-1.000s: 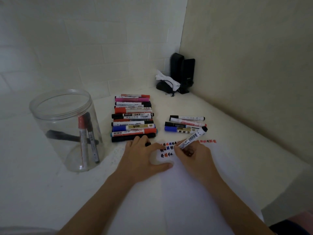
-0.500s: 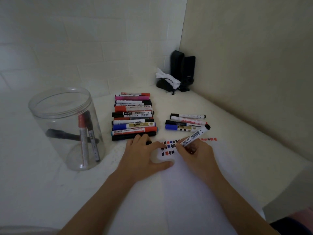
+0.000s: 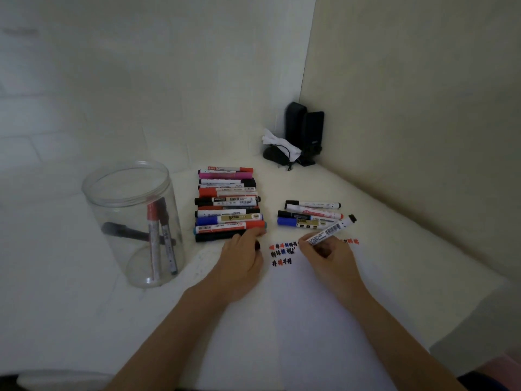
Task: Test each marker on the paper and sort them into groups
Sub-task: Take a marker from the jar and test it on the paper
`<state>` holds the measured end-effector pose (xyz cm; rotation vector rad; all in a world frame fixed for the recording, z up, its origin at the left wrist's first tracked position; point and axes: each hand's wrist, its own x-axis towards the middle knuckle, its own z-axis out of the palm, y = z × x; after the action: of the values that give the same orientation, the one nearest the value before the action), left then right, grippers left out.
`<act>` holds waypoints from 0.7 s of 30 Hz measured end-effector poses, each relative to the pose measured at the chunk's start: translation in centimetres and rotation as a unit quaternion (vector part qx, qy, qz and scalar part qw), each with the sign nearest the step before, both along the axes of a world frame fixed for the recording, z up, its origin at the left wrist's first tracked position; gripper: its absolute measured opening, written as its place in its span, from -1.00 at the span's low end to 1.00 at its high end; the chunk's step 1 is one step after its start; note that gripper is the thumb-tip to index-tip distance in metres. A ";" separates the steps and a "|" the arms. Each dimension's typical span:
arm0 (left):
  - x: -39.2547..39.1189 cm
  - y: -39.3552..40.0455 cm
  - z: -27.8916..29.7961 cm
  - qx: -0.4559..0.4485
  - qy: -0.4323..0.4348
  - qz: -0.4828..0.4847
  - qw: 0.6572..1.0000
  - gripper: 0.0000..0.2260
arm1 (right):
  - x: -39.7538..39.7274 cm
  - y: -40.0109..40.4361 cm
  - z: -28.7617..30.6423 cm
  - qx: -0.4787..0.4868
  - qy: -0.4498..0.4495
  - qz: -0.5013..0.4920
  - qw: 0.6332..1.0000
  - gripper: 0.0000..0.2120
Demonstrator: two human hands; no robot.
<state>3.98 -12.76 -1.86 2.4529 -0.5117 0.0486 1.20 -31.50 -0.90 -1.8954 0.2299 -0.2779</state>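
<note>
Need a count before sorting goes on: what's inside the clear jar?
Inside the jar: a red-capped marker and a dark-capped one stand leaning against the wall, and a black marker lies slanted behind them. Its far end is covered by the other two.

One clear jar (image 3: 132,221) stands at centre left with three markers inside: a red one (image 3: 153,238), a dark one (image 3: 166,235) beside it, and a black one (image 3: 124,231) lying across. The stack of markers (image 3: 228,204) in the middle of the frame holds about ten; overlap blurs the exact number. Four markers (image 3: 310,215) lie in a smaller group to its right. One white marker (image 3: 329,230) is in the right hand (image 3: 332,258). One sheet of paper (image 3: 310,320) carries three rows of test marks (image 3: 282,252). Two hands are in view, the left hand (image 3: 239,263) among them
</note>
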 end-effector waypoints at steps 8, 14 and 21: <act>-3.3 2.1 -0.2 -0.152 0.039 0.016 0.987 -0.74 | -1.4 0.6 2.2 0.084 0.014 0.037 0.996 -0.96; -4.0 3.1 -0.4 -0.226 0.011 0.025 0.974 -0.79 | -3.0 2.7 1.9 0.152 0.045 0.068 0.985 -0.88; -3.9 3.1 0.1 -0.238 0.012 0.017 0.971 -0.80 | -3.5 4.3 2.7 0.195 0.038 0.071 0.978 -0.81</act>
<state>0.07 -9.66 -1.81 1.9892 -0.3921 0.1395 -2.27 -27.19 1.84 -1.5251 0.1844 -0.0562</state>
